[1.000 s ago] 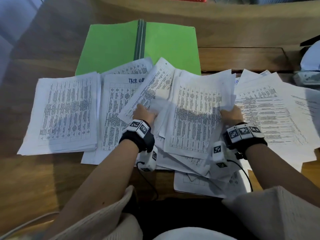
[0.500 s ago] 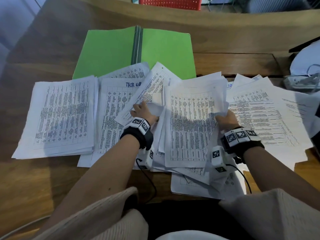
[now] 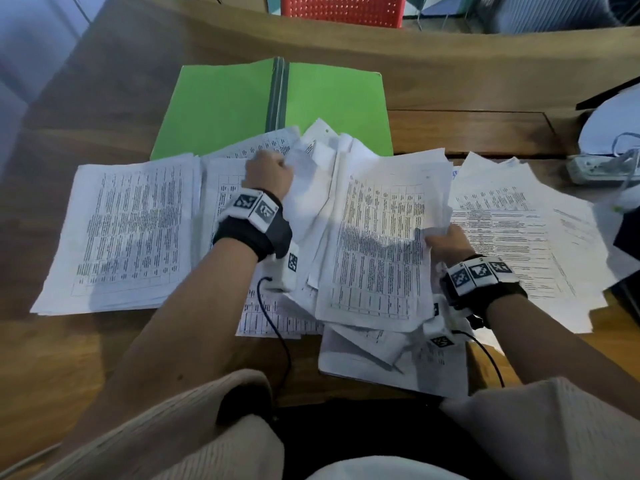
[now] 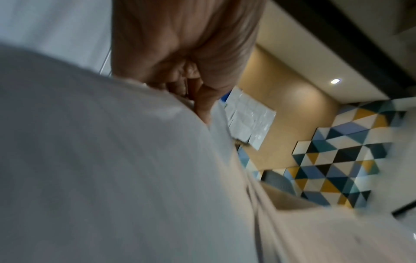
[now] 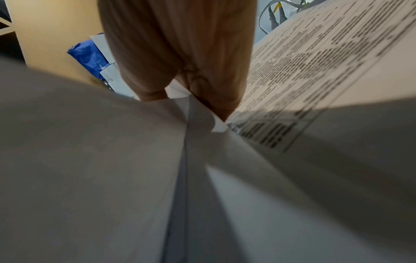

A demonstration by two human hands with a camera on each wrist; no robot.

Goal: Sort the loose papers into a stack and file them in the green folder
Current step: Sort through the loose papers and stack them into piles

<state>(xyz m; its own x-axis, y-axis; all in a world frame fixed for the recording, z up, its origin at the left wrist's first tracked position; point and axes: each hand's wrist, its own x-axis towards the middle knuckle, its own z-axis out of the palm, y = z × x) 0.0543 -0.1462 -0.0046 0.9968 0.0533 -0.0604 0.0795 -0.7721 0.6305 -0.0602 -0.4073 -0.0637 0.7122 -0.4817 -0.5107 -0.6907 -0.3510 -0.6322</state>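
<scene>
The green folder (image 3: 270,105) lies open at the far middle of the wooden desk (image 3: 69,341). Printed white sheets cover the desk in front of it. A loose bundle of papers (image 3: 374,237) is raised in the middle. My left hand (image 3: 268,176) grips the bundle's upper left edge, fingers curled into the sheets (image 4: 126,160). My right hand (image 3: 446,242) pinches the bundle's right edge, thumb over the top printed page (image 5: 315,71). A tidier stack (image 3: 124,233) lies flat at the left, and more spread sheets (image 3: 526,233) lie at the right.
A white power strip with cables (image 3: 602,164) sits at the right edge beside a white object (image 3: 613,126). A red chair (image 3: 341,10) stands beyond the desk's raised back rim. More sheets (image 3: 391,362) hang near the desk's front edge.
My left hand has moved forward up the bundle's left edge toward the folder. The bundle has been drawn together and lifted more, with the right hand still on its right edge.
</scene>
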